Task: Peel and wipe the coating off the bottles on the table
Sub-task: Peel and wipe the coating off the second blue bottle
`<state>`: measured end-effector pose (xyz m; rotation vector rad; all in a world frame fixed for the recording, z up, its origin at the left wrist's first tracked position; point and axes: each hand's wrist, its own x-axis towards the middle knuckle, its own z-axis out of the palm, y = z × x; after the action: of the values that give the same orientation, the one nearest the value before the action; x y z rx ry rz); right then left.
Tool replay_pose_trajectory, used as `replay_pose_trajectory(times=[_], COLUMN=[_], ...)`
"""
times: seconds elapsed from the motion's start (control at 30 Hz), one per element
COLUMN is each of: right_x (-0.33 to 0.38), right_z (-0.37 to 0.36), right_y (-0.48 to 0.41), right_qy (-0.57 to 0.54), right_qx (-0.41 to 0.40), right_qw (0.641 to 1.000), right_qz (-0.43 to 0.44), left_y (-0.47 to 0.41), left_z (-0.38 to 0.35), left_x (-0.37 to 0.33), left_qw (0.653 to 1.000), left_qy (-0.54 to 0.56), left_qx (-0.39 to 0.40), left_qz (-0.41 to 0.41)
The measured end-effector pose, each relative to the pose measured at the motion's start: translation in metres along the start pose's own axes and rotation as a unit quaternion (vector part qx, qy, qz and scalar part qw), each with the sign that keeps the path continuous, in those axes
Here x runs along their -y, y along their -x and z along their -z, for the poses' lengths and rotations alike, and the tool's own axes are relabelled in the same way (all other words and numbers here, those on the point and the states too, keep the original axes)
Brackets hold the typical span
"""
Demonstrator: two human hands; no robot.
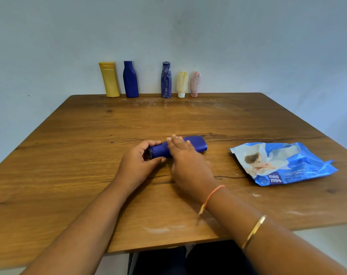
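A dark blue bottle (196, 144) lies on its side near the middle of the wooden table (89, 135). My left hand (137, 163) grips its cap end, fingers and thumb curled round it. My right hand (185, 155) lies over the bottle's middle; a bit of white shows at the fingertips, blurred. At the back edge stand a yellow bottle (109, 79), a clean blue bottle (130, 79), a blue bottle streaked with white coating (166, 80), a small coated yellow bottle (182, 84) and a small coated pink bottle (195, 84).
A blue wet wipes pack (283, 163) lies crumpled at the right of the table. White residue smears mark the wood near the front edge (164, 229) and along the back by the bottles. A pale wall stands right behind the table.
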<state>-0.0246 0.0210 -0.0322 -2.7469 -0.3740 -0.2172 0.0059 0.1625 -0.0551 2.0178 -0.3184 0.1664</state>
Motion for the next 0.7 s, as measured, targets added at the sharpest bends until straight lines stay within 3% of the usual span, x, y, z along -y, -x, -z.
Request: replay_pose_trajectory(times=[0.07, 0.17, 0.4, 0.5, 0.6, 0.7], right_x=[0.015, 0.015, -0.041, -0.041, -0.021, 0.005], right_z=[-0.006, -0.007, 0.013, 0.017, 0.008, 0.001], right_y=[0.005, 0.005, -0.006, -0.006, -0.003, 0.003], right_qy=[0.006, 0.027, 0.049, 0.025, 0.000, -0.008], right_qx=[0.004, 0.005, 0.004, 0.010, -0.022, -0.024], right_qw=[0.998, 0.997, 0.996, 0.994, 0.998, 0.999], right_qz=[0.059, 0.079, -0.078, -0.103, -0.059, 0.048], left_y=[-0.001, -0.003, 0.000, 0.001, 0.000, -0.002], left_z=[-0.001, -0.002, 0.001, 0.001, -0.002, -0.003], left_x=[0.003, 0.007, 0.002, 0.000, 0.002, 0.007], left_qw=[1.000, 0.999, 0.999, 0.999, 0.999, 0.999], left_qy=[0.007, -0.019, -0.040, -0.038, -0.029, 0.001], left_qx=[-0.013, -0.040, 0.003, -0.010, -0.028, -0.044], left_qz=[-0.011, -0.015, -0.018, -0.020, -0.012, -0.019])
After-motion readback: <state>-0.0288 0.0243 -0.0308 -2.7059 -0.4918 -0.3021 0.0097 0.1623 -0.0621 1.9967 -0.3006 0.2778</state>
